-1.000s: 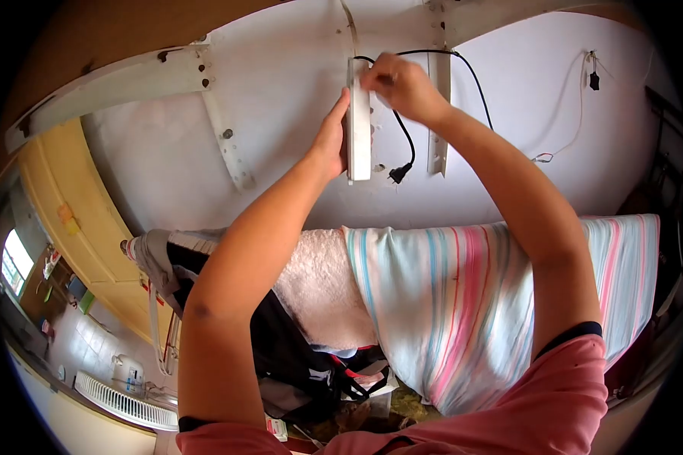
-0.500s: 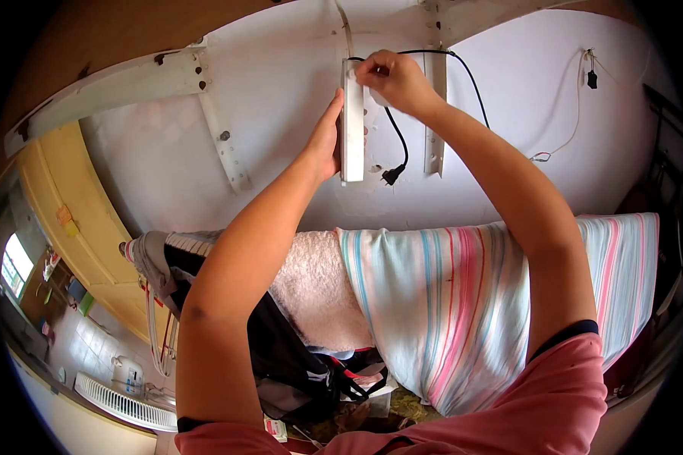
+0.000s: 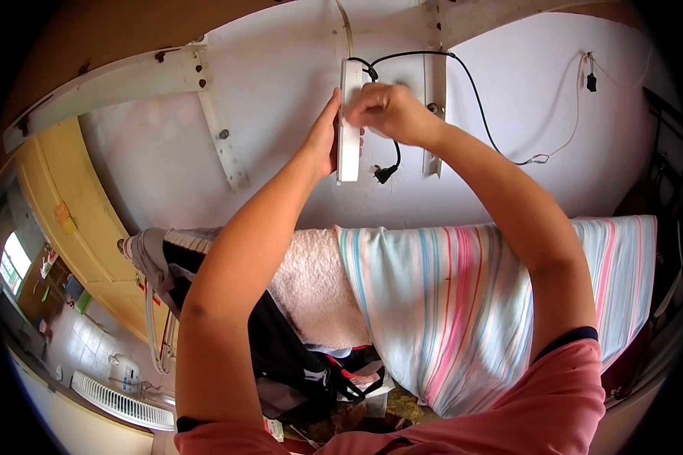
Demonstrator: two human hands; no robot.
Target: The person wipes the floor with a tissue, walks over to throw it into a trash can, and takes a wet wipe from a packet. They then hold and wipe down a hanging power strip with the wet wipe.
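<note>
A long white box-shaped strip (image 3: 351,155) stands upright against the wall. Wrapped round its left side is my left hand (image 3: 327,140), with fingertips showing at the strip's right edge. My right hand (image 3: 391,112) is at the strip's front face, fingers bent together and blurred; whatever they hold, if anything, cannot be made out. A black cable (image 3: 472,83) is looped at the strip's top and runs off to the right. Below my right hand hangs a black plug (image 3: 385,174) on its cord.
Metal brackets (image 3: 224,135) are fixed to the wall (image 3: 281,68). A small black connector (image 3: 591,82) hangs at the right. Below are a striped cloth (image 3: 425,288), a fluffy cloth (image 3: 315,280) and a black bag (image 3: 281,356). A yellow door (image 3: 76,220) stands at the left.
My right hand has moved down along the strip from near its top, uncovering the looped black cable there. The hanging plug has shifted slightly left. My left hand stays round the strip.
</note>
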